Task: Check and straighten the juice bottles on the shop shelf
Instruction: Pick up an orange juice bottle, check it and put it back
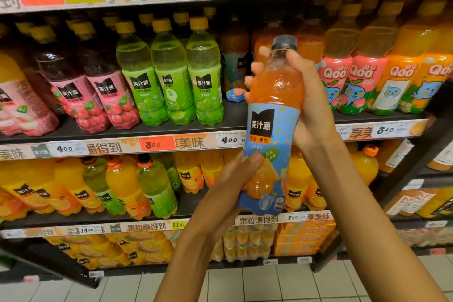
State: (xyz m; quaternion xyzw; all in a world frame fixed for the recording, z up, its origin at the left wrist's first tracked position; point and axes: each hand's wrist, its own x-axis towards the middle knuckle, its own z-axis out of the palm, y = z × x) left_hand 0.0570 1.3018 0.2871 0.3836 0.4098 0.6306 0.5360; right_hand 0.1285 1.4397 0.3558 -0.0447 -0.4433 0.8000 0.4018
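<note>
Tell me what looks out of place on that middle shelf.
A small blue packet lies on its side in the gap between the green bottles and the pink-labelled bottles. That gap is where a front bottle is missing; both hands hold an orange bottle before it.

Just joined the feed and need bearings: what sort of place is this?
Most likely a shop's drinks aisle. Tiered shelves carry price tags on their edges, green juice bottles stand in rows, and both hands hold a blue-labelled orange juice bottle.

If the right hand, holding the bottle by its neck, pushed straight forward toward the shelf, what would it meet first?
Probably the orange bottles standing right behind the right hand on the middle shelf; the held bottle would likely touch them first. Depth is uncertain from this single view.
</note>
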